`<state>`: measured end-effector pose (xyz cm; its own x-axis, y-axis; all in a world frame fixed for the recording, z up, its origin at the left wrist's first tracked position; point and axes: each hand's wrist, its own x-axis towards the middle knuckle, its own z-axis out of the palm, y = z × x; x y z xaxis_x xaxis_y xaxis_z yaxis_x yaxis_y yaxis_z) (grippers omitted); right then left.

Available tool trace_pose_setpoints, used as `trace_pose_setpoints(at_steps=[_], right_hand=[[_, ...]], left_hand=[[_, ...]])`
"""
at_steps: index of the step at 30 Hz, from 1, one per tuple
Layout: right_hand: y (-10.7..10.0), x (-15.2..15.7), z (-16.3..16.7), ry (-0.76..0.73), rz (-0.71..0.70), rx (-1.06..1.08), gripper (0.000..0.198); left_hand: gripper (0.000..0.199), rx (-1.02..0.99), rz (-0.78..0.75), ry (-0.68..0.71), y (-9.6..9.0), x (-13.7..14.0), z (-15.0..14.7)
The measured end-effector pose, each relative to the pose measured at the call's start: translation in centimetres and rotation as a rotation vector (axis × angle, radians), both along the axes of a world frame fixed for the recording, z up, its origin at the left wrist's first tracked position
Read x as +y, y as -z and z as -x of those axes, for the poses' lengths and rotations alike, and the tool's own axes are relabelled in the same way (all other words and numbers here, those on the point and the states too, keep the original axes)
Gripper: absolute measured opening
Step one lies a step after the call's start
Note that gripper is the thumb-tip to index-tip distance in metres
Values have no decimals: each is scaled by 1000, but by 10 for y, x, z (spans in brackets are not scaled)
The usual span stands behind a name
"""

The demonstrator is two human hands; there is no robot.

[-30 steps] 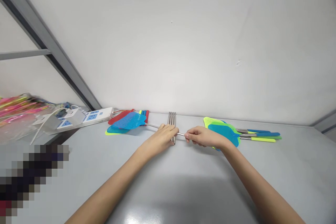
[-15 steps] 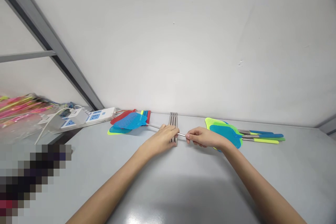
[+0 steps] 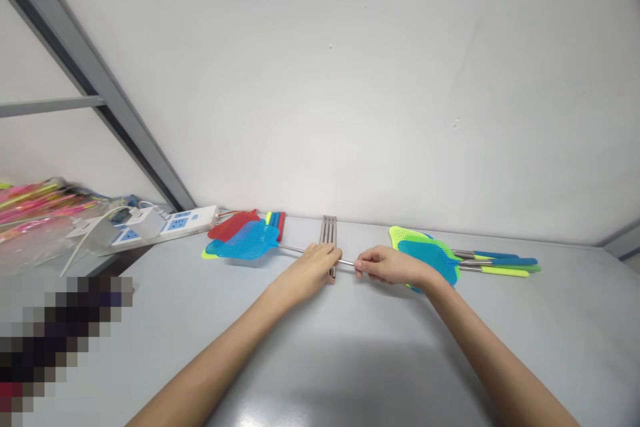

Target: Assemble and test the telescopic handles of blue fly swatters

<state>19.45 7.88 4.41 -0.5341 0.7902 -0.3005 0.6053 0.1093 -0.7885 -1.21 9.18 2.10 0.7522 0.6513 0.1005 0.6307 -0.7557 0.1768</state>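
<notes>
A blue fly swatter (image 3: 246, 241) stretches out to the left, its mesh head lying over other swatter heads. My left hand (image 3: 313, 268) is closed around its thin metal rod (image 3: 290, 249). Just to the right, my right hand (image 3: 387, 265) pinches the same rod near its right end. Under and behind my left hand, several metal tubes (image 3: 329, 229) lie side by side, partly covered by the fingers. A red swatter head (image 3: 233, 223) shows behind the blue one, and a yellow-green edge peeks out below. Coloured handle grips (image 3: 276, 223) in yellow, blue and red lie beside them.
To the right lie stacked swatters with a blue head (image 3: 427, 259) and coloured handles (image 3: 505, 263), partly behind my right hand. A white power strip (image 3: 187, 221) with plugs and bagged pink items (image 3: 40, 210) are at the left. A white wall (image 3: 340, 93) rises behind the grey table (image 3: 350, 360).
The blue swatter head has dipped a little and come slightly nearer, uncovering more of the red head. Both hands keep their hold on the rod and sit marginally lower.
</notes>
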Motion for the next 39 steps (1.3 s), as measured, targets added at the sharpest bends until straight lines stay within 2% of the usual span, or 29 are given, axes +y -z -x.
trace_pose_setpoints(at_steps=[10,17,25,29,34,39], right_hand=[[17,5,1,-19,-25,-28,36],[18,4,1,-10,-16,-10,34],[13,4,-1,10,32,50,36],[7,4,-6,21,79,101,37],[0,1,-4,31,122,195,29],[-5,-3,-1,14,97,211,22]], left_hand=[[22,21,-13,-68,13,-8,-6],[24,20,-12,-88,16,-6,-7],[19,0,-30,-89,10,-8,-6],[5,-22,-55,-75,-2,-14,-11],[23,-60,-172,-53,-11,-16,-20],[20,-40,-149,0,-9,-17,-23]])
